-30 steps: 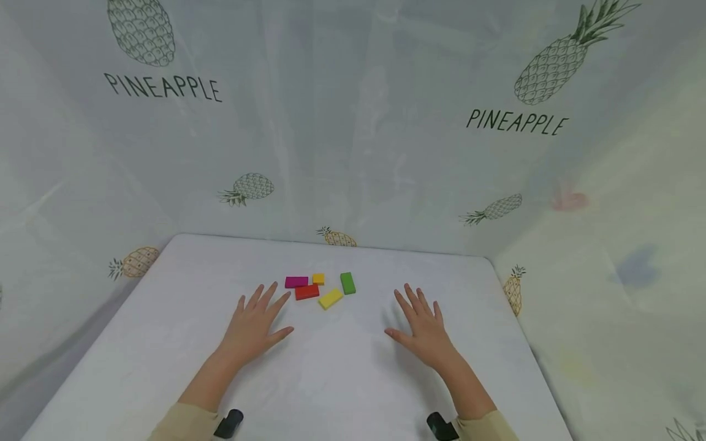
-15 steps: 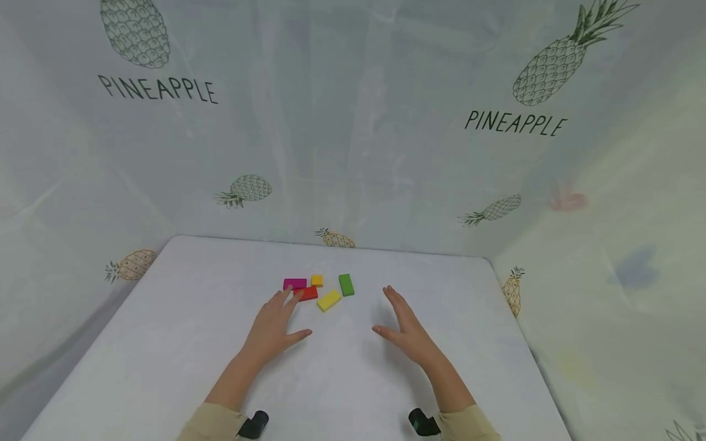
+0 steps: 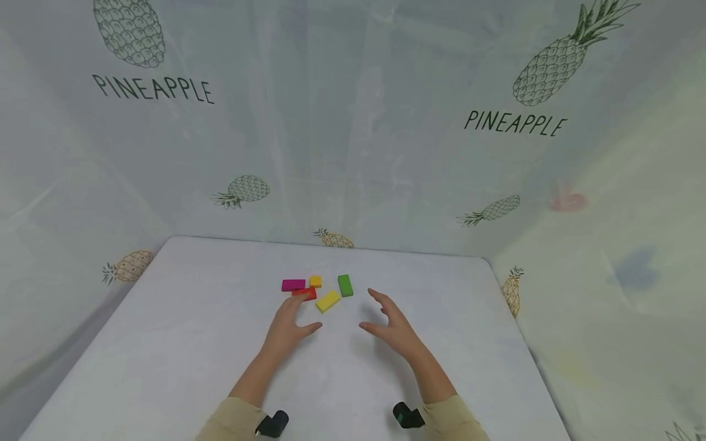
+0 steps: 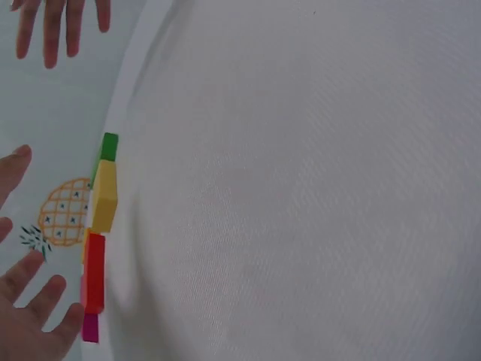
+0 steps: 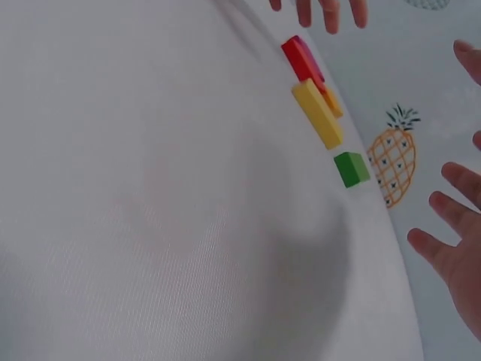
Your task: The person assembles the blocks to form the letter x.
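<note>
Several coloured blocks lie in a loose cluster toward the back of the white table. A magenta block (image 3: 293,285) is leftmost, with a red block (image 3: 309,294) against its front and a small orange block (image 3: 315,281) to its right. Farther right lie a yellow block (image 3: 328,301), set at a slant, and a green block (image 3: 345,285). My left hand (image 3: 284,327) hovers before the red block, its fingertips overlapping it in the head view, thumb spread. My right hand (image 3: 397,329) is held right of the green block, fingers and thumb apart. Neither hand holds anything.
The white tabletop (image 3: 342,380) stretches toward me and to both sides. Behind and beside it hangs a pale curtain (image 3: 353,153) printed with pineapples. Each wrist carries a small black camera, the left camera (image 3: 273,424) and the right camera (image 3: 407,416).
Both hands have moved inward toward each other, and their fingers look less spread. The left hand now comes closer to the red block. The blocks keep their arrangement.
</note>
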A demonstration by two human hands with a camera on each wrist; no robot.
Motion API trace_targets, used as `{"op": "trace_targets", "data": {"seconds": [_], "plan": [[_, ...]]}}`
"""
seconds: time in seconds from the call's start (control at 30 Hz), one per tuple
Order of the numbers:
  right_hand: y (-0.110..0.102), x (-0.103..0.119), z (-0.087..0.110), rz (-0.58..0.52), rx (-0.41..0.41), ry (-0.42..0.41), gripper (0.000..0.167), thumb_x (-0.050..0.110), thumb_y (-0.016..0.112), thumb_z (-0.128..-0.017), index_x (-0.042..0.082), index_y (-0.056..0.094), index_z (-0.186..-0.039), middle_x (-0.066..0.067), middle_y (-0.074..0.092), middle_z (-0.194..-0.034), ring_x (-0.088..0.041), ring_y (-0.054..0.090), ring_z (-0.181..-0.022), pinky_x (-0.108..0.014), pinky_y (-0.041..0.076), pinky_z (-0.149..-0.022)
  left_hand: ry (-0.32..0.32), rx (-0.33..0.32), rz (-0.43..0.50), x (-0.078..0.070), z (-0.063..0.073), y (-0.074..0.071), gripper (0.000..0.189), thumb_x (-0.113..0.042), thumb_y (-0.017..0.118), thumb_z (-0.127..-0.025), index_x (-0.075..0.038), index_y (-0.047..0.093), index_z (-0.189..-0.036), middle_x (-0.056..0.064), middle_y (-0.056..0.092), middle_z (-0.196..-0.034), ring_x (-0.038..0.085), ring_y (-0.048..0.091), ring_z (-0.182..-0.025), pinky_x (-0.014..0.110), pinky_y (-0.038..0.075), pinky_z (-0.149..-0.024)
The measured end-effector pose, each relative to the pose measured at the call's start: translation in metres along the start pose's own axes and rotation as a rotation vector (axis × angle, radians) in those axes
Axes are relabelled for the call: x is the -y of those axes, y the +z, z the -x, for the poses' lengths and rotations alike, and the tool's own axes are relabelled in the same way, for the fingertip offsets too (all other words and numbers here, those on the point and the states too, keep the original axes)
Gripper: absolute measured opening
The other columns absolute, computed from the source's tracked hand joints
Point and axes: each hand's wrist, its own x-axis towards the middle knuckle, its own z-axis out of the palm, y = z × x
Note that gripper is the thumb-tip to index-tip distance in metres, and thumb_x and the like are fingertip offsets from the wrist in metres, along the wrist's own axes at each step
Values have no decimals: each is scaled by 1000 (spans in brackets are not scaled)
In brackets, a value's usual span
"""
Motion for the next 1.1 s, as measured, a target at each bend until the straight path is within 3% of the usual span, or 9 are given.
{"op": "trace_targets", "data": {"seconds": [0.23, 0.53, 0.77, 1.1], "plan": [[10, -3, -13, -51, 23, 5, 73, 31, 80, -81, 22, 45, -145, 3, 43, -147, -22, 36, -138, -46, 33, -108, -67, -5, 62, 3, -8, 14, 65, -23, 83, -78, -11, 55, -135, 10, 54, -134, 31, 50, -122, 49, 43, -99], [17, -4, -29, -83, 42, 29, 71, 21, 80, -83, 17, 46, -144, 1, 45, -146, -24, 39, -136, -45, 35, -107, -58, -15, 64, 5, -21, 21, 60, -21, 83, -78, -9, 59, -132, 10, 56, -130, 29, 53, -116, 46, 46, -96], [24, -10, -38, -123, 65, 22, 69, 14, 79, -83, 10, 46, -144, -5, 48, -144, -29, 42, -133, -49, 35, -106, -100, -10, 20, 11, -26, 29, 58, -22, 84, -78, -11, 61, -130, 9, 58, -126, 27, 54, -115, 46, 46, -96], [26, -9, -47, -106, 67, 76, 68, 13, 80, -82, 9, 48, -142, -5, 52, -139, -27, 46, -129, -46, 38, -104, -151, -35, -76, 6, -34, 36, 55, -25, 85, -76, -14, 65, -126, 6, 62, -119, 26, 55, -110, 45, 48, -93]]}}
